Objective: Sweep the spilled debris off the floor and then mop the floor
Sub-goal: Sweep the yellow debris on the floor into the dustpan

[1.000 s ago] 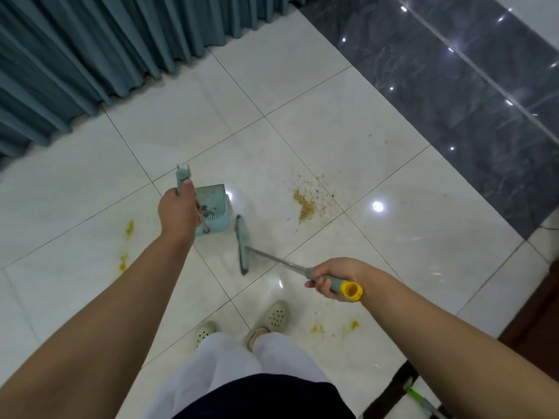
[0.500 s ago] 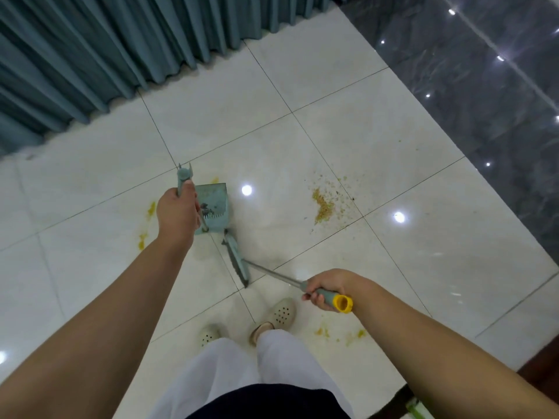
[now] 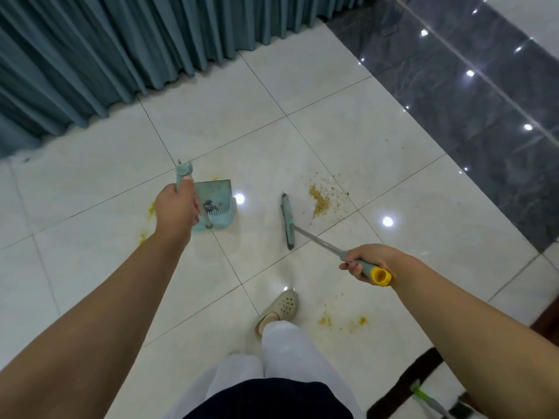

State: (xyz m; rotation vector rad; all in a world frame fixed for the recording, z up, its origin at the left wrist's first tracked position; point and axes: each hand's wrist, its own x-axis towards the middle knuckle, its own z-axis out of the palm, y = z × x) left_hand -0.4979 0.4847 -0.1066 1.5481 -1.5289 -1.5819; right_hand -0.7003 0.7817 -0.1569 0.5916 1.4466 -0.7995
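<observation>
The left hand (image 3: pixel 177 208) grips the upright handle of the teal dustpan (image 3: pixel 216 208), which sits on the white tiled floor (image 3: pixel 90 267). The right hand (image 3: pixel 367 261) is curled round the grey, yellow-capped grip of the broom (image 3: pixel 288 220), whose head rests on the floor between the dustpan and the pile of tan debris (image 3: pixel 320 199), just beside the pile. Yellow smears (image 3: pixel 341 322) lie near a beige shoe (image 3: pixel 279 306).
</observation>
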